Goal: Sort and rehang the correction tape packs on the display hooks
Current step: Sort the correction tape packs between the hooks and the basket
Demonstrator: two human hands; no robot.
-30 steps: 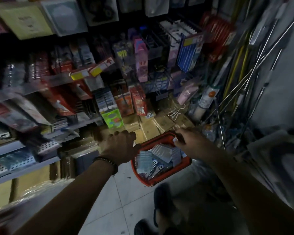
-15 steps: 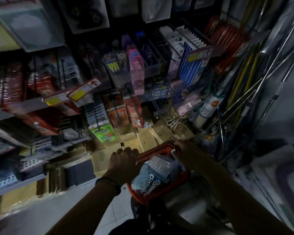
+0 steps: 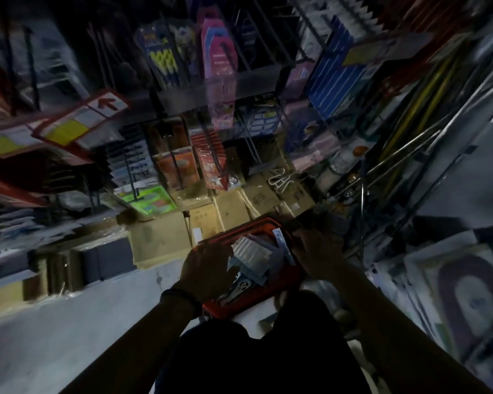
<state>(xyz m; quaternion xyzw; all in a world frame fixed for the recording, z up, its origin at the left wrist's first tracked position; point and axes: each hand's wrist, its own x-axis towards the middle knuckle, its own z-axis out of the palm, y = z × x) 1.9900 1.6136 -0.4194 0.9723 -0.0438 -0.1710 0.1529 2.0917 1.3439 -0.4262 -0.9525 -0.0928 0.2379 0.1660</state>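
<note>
2 hands working at red plastic basket [image 3: 239,305], lower centre: left hand [image 3: 208,268] covering pale striped correction tape packs [image 3: 251,251], right hand [image 3: 316,251] at rim. Grips unreadable, too dark. Basket looking full; rehanging all pending.

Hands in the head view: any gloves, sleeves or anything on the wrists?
No gloves on the left hand or right hand, and both forearms show no sleeves. A dark wristband circles the left wrist; dim light hides its detail. Nothing shows on the right wrist.

Dim retail aisle. Pale tiled floor [image 3: 69,342] at lower left. Stocked shelving [image 3: 17,251] along the left; cardboard boxes [image 3: 160,237] at floor level; metal rods [image 3: 404,149] leaning at right
</note>
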